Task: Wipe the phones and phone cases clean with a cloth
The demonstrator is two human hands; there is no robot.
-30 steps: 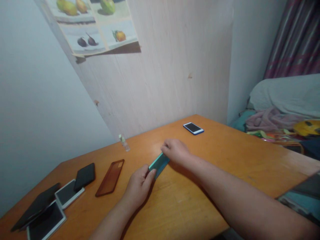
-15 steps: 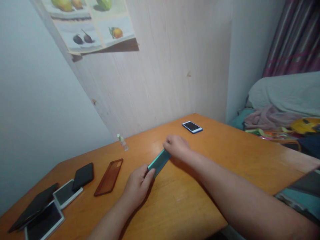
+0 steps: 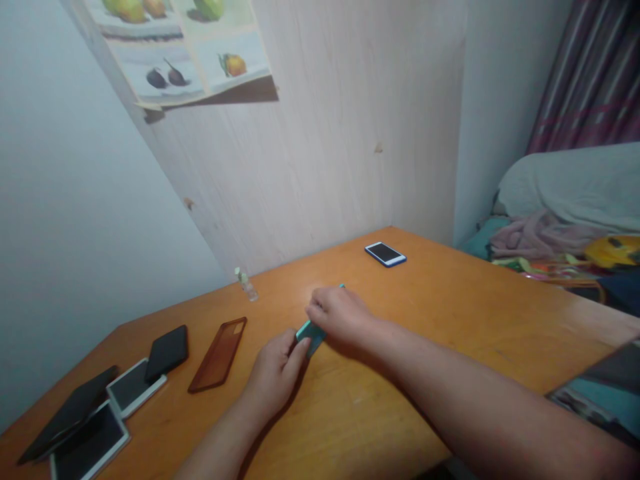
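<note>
A slim teal phone case [image 3: 314, 338] is held slanted above the table in front of me. Whether a phone sits inside it I cannot tell. My left hand [image 3: 278, 371] grips its near end, thumb on top and fingers behind. Lying across the middle of the case is my right hand [image 3: 339, 315], its fingers curled in and closed. Anything inside those fingers is hidden. Past the right hand, a small teal corner of the case shows at the far end.
On the left lie a clear brown phone case [image 3: 219, 355], a black phone-sized item [image 3: 167, 353], a white-framed device [image 3: 136, 388], another white-framed device [image 3: 93, 443] and a dark folder-like cover [image 3: 75, 413]. A small clear bottle [image 3: 247, 285] and a blue-edged phone [image 3: 385, 254] are farther back on the wooden table [image 3: 450, 307].
My right hand has slid along the teal case toward my left hand, from its far end to its middle. The left hand stays in place.
</note>
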